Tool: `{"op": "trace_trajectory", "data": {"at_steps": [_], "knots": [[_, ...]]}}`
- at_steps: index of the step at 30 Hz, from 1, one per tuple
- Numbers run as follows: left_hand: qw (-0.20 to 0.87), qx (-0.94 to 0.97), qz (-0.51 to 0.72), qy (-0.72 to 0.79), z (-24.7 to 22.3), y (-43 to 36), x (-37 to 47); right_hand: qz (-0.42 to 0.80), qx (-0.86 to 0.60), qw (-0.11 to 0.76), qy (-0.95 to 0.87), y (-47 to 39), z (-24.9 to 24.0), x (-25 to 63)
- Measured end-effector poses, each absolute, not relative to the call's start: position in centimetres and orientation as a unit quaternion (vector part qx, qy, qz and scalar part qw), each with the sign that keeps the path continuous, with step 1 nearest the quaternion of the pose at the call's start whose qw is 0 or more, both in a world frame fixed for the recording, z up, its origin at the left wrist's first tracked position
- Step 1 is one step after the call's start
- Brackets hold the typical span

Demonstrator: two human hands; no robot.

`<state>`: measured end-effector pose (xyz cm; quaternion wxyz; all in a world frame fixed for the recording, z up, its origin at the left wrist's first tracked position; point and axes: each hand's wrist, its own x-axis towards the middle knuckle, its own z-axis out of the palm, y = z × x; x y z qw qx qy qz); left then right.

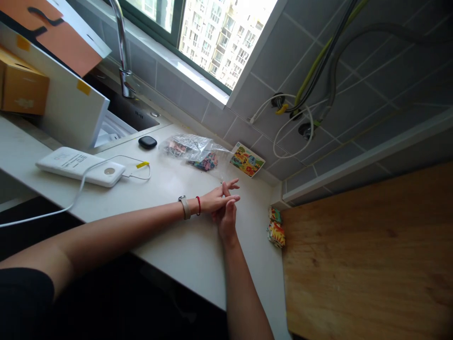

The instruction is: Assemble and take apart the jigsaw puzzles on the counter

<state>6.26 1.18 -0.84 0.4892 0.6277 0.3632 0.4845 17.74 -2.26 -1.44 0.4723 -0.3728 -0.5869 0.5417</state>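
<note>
My left hand [215, 199], with a pale-strapped watch [184, 207] and a red bracelet [198, 206] at the wrist, lies over my right hand [227, 222] above the white counter [177, 236]. Left fingers stretch outward, apart. My right thumb points up, and the left hand partly hides the other right fingers. The two hands touch, and no object shows in either. Beyond them lie clear plastic bags [193, 147] with colourful pieces inside. A picture card [247, 159] of cartoon animals leans against the tiled wall. Small stacked, brightly printed pieces [276, 231] stand to the right.
A white power bank [81, 165] with a cable lies on the left, near a black oval case [147, 142]. Behind are a sink [136, 115], a faucet [124, 56] and boxes [24, 85]. A wooden board [368, 250] bounds the right side; cables [307, 85] hang above.
</note>
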Motion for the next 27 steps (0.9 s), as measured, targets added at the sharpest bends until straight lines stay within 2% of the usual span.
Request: {"op": "trace_trajectory", "data": {"at_steps": [4,10,17,23,27], "knots": [[0.477,0.668,0.486,0.301,-1.8,1.3,5.6,0.59,-0.349,0.42,-0.595,-1.8,-2.1,18.5],[0.43,0.683,0.505,0.306,-1.3,1.0,5.5,0.612,-0.356,0.43,-0.56,-1.4,-2.3,18.3],[0.448,0.682,0.449,0.365,-1.5,0.6,5.3,0.459,-0.447,0.411,-0.648,-3.0,-0.9,18.7],[0.367,0.749,0.42,0.358,-1.8,1.1,5.7,0.37,-0.522,0.462,-0.614,-5.7,-1.5,19.7],[0.391,0.735,0.407,0.376,-2.2,1.3,6.2,0.221,-0.591,0.451,-0.632,-7.2,-0.9,22.6]]}}
